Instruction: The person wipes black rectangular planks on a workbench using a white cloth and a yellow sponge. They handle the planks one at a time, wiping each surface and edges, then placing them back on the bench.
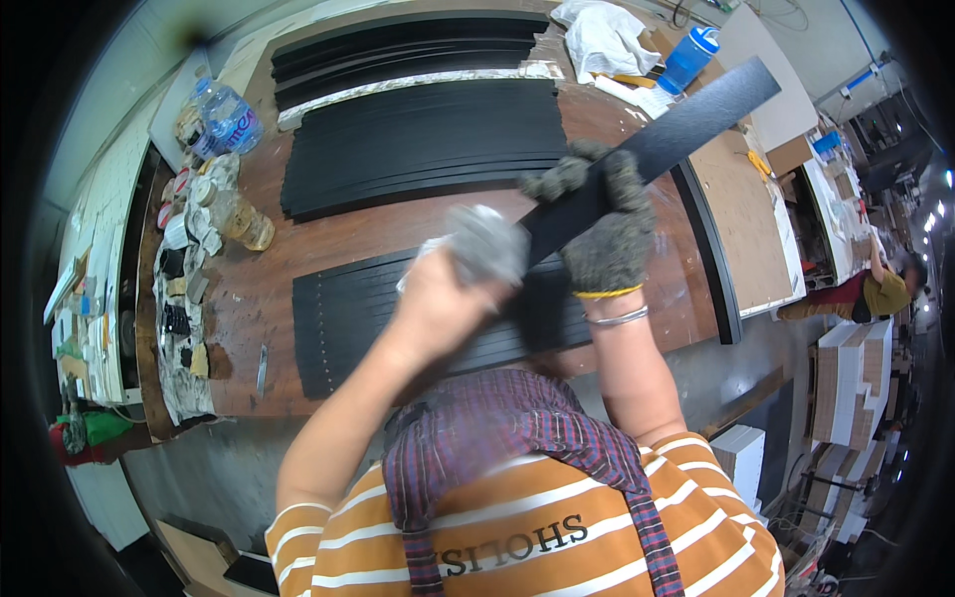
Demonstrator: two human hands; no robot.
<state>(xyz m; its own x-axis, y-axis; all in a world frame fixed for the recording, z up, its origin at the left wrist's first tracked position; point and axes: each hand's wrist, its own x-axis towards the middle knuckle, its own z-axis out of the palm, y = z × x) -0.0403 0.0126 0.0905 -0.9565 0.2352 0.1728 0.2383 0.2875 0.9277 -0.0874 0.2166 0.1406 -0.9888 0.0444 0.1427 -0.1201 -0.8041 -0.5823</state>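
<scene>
My left hand (435, 297) is bare and smeared by motion. Its fingers close round a crumpled grey-white cloth (487, 245), which presses at the lower left end of a long flat black strip (711, 114). My right hand (609, 224), in a grey-green knitted glove with a yellow cuff, grips that strip near its middle. The strip slants up to the right above the brown table (269, 358). Beneath my hands lies a row of black strips (343, 313), partly hidden by my left arm. A wider stack of black strips (428, 144) lies beyond it.
More black strips (408, 45) lie at the table's far edge. Bottles, including a large clear one (227, 114), and stained rags stand along the left. At the back right are a blue bottle (688, 62) and a white bag (605, 38). Another person (880, 289) is far right.
</scene>
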